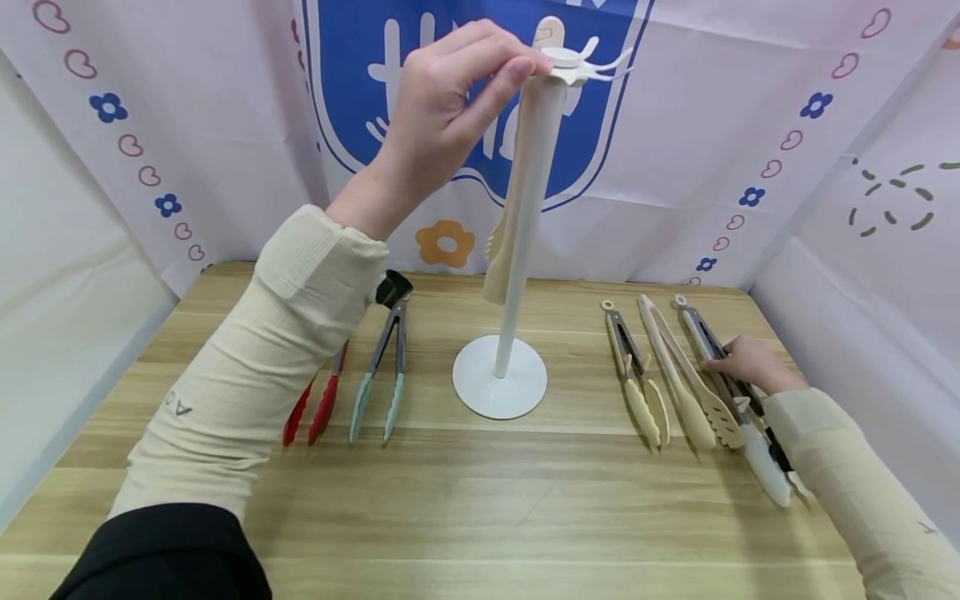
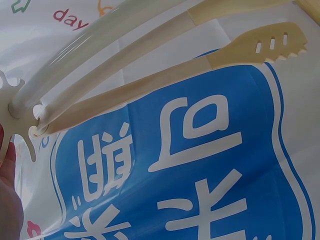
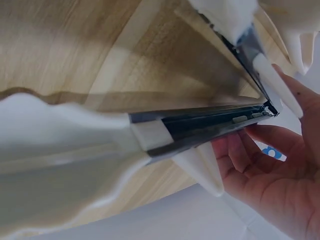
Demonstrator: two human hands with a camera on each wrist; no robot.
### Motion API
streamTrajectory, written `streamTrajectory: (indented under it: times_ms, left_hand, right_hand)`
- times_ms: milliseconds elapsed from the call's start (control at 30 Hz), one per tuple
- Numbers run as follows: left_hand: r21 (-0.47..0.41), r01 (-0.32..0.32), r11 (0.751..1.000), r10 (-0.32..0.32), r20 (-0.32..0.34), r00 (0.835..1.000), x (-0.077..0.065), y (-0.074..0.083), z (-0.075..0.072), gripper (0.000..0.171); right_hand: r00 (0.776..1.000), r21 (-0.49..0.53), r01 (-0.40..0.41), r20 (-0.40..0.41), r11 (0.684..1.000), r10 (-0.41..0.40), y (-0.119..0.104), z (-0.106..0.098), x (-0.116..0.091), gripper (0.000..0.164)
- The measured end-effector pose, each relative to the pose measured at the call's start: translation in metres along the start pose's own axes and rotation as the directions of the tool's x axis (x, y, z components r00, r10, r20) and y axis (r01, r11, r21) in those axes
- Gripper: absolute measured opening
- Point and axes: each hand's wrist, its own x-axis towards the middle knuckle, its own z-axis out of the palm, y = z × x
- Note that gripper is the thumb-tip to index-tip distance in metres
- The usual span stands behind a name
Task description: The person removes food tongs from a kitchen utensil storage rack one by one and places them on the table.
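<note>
My left hand (image 1: 453,96) pinches the edge of the hook crown (image 1: 564,58) on top of a white stand (image 1: 527,217). Beige tongs (image 1: 501,279) hang from that crown beside the pole; the left wrist view shows their slotted, toothed head (image 2: 272,44). At the table's right, my right hand (image 1: 753,365) grips metal tongs with white heads (image 1: 767,467) near their joined end. Close up in the right wrist view, the fingers (image 3: 242,152) curl round the tongs' arms, which spread apart, a wavy white head (image 3: 65,155) nearest the camera.
Left of the stand's round base (image 1: 498,400) lie teal-tipped tongs (image 1: 360,408) and red-tipped tongs (image 1: 324,407), partly behind my sleeve. A black piece (image 1: 393,289) lies behind them. Cream-tipped tongs (image 1: 642,408) and another beige pair (image 1: 686,400) lie left of my right hand.
</note>
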Motion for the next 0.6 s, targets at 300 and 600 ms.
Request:
streamTrajectory:
  times_ms: [300,600]
  left_hand:
    - [0.004,-0.001,1.0,0.001,-0.006,1.0,-0.0002,-0.0002,0.0011,0.019]
    - [0.013,-0.001,1.0,0.001,0.002,1.0,0.0002,-0.0007,0.0006,0.02]
  right_hand:
    - [1.0,0.0,0.001,-0.013,1.0,-0.001,0.0033,0.0064,0.0032,0.045]
    - [0.999,0.001,0.006,0.053,1.0,-0.006,0.0039,0.0011,0.0047,0.047]
